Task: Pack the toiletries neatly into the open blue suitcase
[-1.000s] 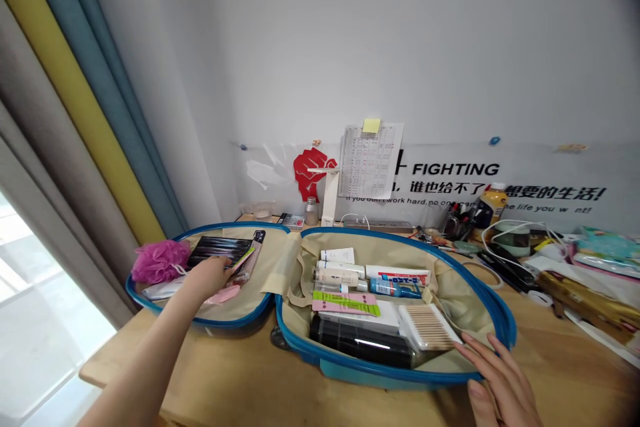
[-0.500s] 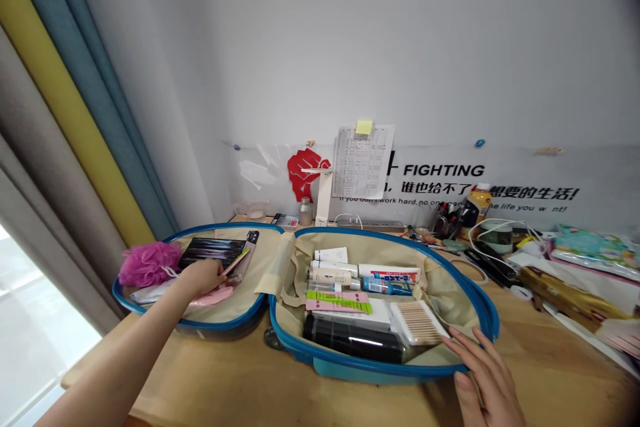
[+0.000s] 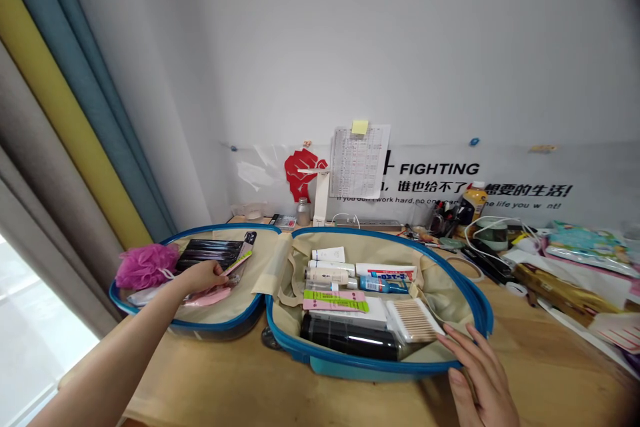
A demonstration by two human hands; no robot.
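A small suitcase with a blue rim (image 3: 370, 365) lies opened out on the table, cream lining inside. Over its left half, my left hand (image 3: 203, 277) has its fingers closed at one end of a slim yellow-green packet (image 3: 239, 261). Beside that hand are a pink bath puff (image 3: 146, 265), a black packet (image 3: 207, 253) and a flat pink item (image 3: 216, 296). My right hand (image 3: 483, 370) rests open, fingers spread, on the right half's front rim, close to a pack of cotton swabs (image 3: 413, 320). Near the swabs lie a black cylinder (image 3: 350, 337) and a pink-and-green packet (image 3: 335, 301).
Several tubes fill the right half, including a blue tube (image 3: 384, 285) and a white tube (image 3: 329, 255). Behind the case stand a white lamp (image 3: 321, 197) and a small jar (image 3: 303, 212). A drink bottle (image 3: 473, 203), cables and a gold packet (image 3: 570, 291) crowd the table's right.
The view has shifted slightly, so the scene sits a little further left. My left hand stays at the slim packet, and my right hand remains at the rim.
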